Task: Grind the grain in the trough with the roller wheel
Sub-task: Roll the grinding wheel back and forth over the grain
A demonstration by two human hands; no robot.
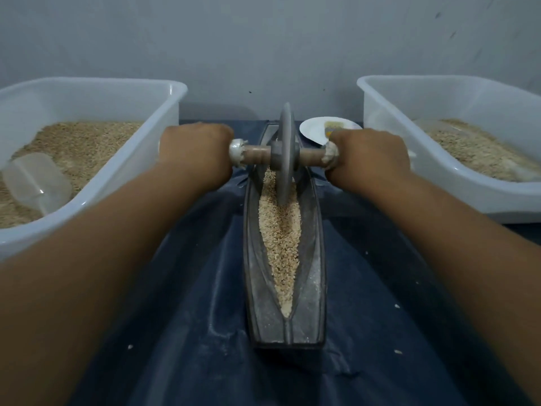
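While both arms reach fwd from the bottom corners, the left hand (194,155) is curled round the left end of the axle handle (254,153), knuckles up, fingers wrapped under & out of sight. Right hand (369,158) grips the opposite end the same way, fist closed on the rod. Each end of the handle shows a whitish wrap where it meets the fist, poss. tape or cloth, too blurred to tell.

Between the two fists the roller wheel (285,153) stands upright on edge, a grey disc w/ the axle through its hub. Its lower rim sits in the grain (280,244), toward the far end of the trough (314,276). Trough is a long dark boat-shaped channel running away from the viewer, near tip pointed, flat rims dusted w/ pale flour. Grain fills the V-groove from near the front tip up to the wheel.

Trough rests on a dark blue cloth (187,332) covering the surface; a few stray kernels lie on it.

Left bin (87,86), translucent white, holds grain & a clear plastic scoop (38,183). Right bin (439,83) holds a shallower layer of grain. A white plate (316,130) sits just behind the right hand, partly hidden. Grey wall (263,39) behind.
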